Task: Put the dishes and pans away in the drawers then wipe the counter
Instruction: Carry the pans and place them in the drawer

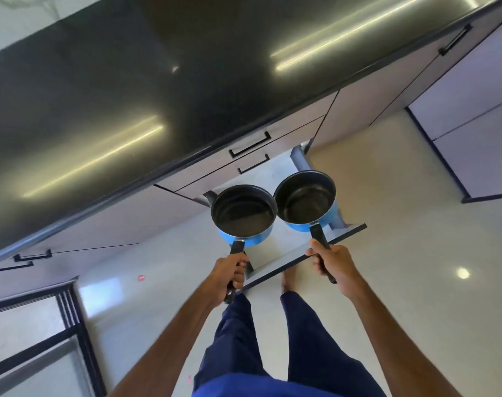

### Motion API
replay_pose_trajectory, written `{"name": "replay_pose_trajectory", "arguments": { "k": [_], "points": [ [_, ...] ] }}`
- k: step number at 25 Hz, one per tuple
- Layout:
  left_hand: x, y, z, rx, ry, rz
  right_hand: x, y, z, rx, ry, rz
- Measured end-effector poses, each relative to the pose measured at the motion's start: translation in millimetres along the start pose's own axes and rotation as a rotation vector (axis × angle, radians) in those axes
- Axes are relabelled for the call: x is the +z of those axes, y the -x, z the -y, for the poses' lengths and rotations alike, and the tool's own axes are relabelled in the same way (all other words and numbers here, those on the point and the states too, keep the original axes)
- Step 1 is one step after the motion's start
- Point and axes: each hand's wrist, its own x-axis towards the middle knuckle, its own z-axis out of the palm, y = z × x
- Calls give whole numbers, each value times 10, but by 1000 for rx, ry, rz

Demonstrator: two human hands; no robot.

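Fingers (240,273) of the left hand (229,275) are wrapped tight round a black handle (237,247), and the same closed grip is seen on the right hand (331,265), thumb laid along the top of the other handle (318,234). Two blue saucepans are held out side by side, the left pan (244,214) and the right pan (304,200), rims all but touching, both poised over the open bottom drawer (285,242) under the dark counter (129,96). What shows of the drawer's pale floor looks bare. The pans are best lowered level and one at a time, so the rims are not knocked together. Handles should be turned along the drawer, so the front can be pushed home without catching. The closed drawers (244,156) above are to be cleared on the way down
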Motion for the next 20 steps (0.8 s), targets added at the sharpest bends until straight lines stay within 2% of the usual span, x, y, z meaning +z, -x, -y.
{"name": "replay_pose_trajectory", "arguments": {
  "k": [3, 9, 11, 13, 15, 20],
  "points": [
    [308, -421, 48, -18, -81, -80, -76, -495, -100, -36, 94, -53],
    [546, -1796, 90, 88, -256, -278, 94, -1887, -345, -177, 458, -182],
    [542, -2310, 64, 160, -467, -374, 191, -2360, -428, -182, 580, -244],
    [550, -2832, 53, 224, -789, -490, 285, -2847, -497, -164, 694, -323],
    [559, -3266, 20, 253, -946, -589, 365, -3248, -536, -184, 770, -382],
    [637, -4019, 7, 271, -934, -604, 505, -3922, -668, -260, 872, -446]
  ]
}}
